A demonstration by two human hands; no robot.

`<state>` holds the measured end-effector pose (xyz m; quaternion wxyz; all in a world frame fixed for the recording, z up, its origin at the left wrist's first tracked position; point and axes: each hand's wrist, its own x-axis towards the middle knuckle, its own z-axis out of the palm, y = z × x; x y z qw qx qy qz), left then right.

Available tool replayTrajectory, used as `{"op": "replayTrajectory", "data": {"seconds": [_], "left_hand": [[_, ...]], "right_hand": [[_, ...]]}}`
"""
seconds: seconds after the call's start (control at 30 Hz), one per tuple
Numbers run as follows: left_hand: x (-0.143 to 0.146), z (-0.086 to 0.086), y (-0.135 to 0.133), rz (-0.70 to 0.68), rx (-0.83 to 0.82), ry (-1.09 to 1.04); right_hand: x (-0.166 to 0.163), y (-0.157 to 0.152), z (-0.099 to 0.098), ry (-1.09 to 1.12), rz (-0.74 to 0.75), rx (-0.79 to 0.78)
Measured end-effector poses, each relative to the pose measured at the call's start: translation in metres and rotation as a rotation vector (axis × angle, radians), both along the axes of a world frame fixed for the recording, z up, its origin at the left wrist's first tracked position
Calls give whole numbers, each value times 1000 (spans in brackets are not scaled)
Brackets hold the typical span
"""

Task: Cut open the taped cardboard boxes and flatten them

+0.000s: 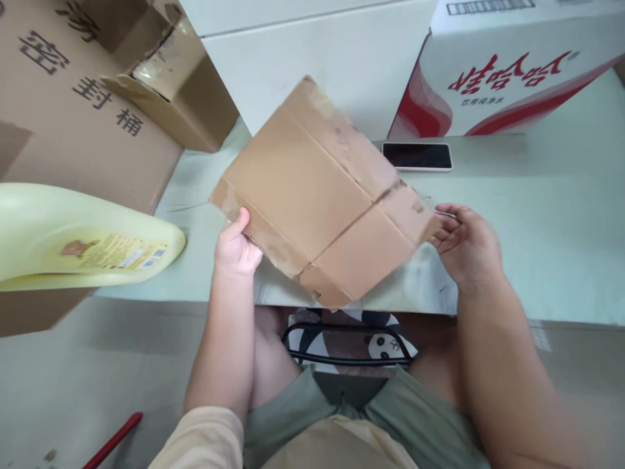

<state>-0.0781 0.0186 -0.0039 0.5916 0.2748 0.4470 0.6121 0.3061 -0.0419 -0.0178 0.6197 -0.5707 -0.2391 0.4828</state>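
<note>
A creased brown cardboard piece (pixel 288 189), opened out flat with fold lines and scuffed, torn edges, is held tilted above the pale table. My left hand (pixel 237 246) grips its left edge, thumb on top and the other fingers underneath. At the opposite side my right hand (pixel 466 241) has its fingers curled around the right corner, which looks slightly blurred. The fingertips there partly hide the corner.
A black-screened phone (pixel 417 156) lies on the pale table (pixel 561 221). Behind stand a white box (pixel 312 71) and a red-and-white carton (pixel 508 85). To the left are a pale yellow bottle (pixel 88 234), a large printed carton (pixel 73 111) and a small brown box (pixel 195 98).
</note>
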Motion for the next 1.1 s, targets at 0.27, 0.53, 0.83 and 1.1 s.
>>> {"op": "replayTrajectory", "data": {"seconds": [0.27, 0.53, 0.83, 1.1], "left_hand": [[10, -9, 5, 107, -98, -116], [16, -15, 4, 94, -82, -77], [24, 2, -2, -38, -134, -146], [21, 14, -6, -89, -170, -136]], "right_hand": [[-44, -9, 4, 22, 405, -15], [-66, -18, -1, -14, 447, -107], [-62, -22, 13, -11, 304, -71], [45, -48, 51, -137, -221, 15]]}}
